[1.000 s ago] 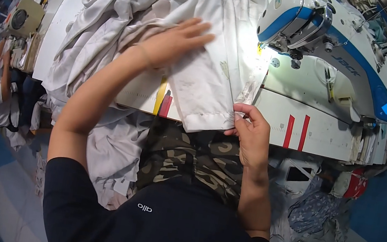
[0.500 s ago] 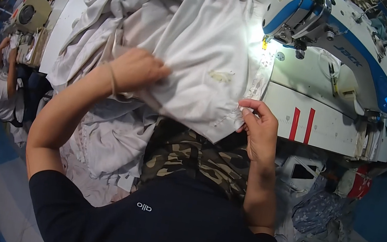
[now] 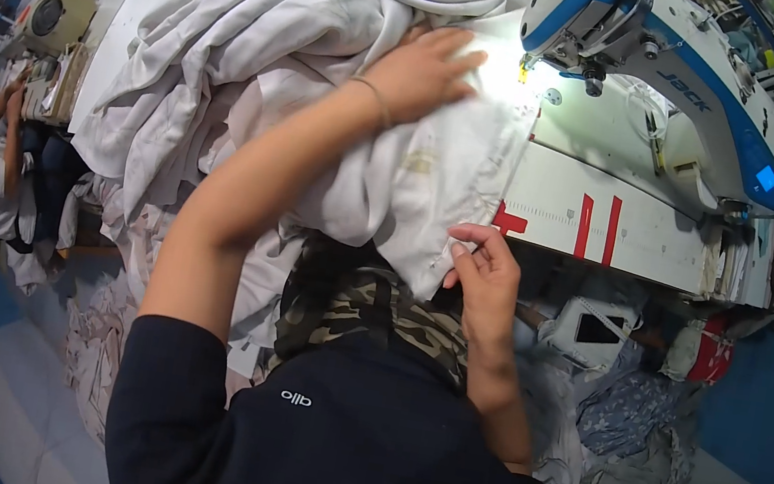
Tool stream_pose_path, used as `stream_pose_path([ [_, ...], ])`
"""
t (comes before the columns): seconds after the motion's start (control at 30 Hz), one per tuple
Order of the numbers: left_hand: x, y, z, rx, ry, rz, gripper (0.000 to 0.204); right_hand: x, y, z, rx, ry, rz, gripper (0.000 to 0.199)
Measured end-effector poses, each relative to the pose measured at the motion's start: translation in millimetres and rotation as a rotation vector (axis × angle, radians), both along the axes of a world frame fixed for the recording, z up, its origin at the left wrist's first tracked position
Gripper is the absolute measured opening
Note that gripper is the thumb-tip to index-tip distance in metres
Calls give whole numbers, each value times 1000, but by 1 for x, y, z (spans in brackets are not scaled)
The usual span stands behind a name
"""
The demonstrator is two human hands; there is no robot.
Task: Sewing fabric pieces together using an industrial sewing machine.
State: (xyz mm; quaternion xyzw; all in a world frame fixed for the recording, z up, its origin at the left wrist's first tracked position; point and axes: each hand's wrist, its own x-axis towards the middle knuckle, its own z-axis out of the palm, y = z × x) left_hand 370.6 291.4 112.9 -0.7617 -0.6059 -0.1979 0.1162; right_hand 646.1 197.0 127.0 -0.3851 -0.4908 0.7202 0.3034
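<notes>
"Starting with the left hand [image 3: 424, 74], what is its pose?"

"It lies palm down on the white cloth [image 3: 287, 44], fingers spread and pointing toward the lit needle area of the sewing machine [image 3: 677, 75]. The forearm runs diagonally across the cloth, elbow bent; a thin band [image 3: 374, 98] circles the wrist. Slight blur softens the fingers."

"And the right hand [image 3: 483, 273]?"

"It is set lower, near the front edge of the table [image 3: 650, 240]. Thumb and index finger pinch the cloth's edge near its lower corner; the forearm rises from below."

"Where is the cloth located?"

"It is heaped in folds on the table, left of the machine. Its near corner overhangs the front edge, above the camouflage trousers [image 3: 372, 306]."
</notes>
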Motion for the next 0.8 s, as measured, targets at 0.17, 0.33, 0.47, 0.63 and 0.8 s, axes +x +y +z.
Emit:
stream_pose_path([
  [0.17,-31,-32,16,-139,-101,36,53,10,-11,-26,-73,116,-150,34],
  [0.33,19,-97,47,-189,-139,-96,52,25,-19,-27,-210,124,-174,30],
  [0.47,26,-148,39,-190,25,53,48,43,-24,-33,-333,149,30,7],
  [0.63,65,-191,61,-202,-500,43,34,43,-33,-27,-252,175,-75,6],
  [0.8,120,-240,-4,-883,-1387,135,31,53,-42,-27,-315,206,-50,8],
])
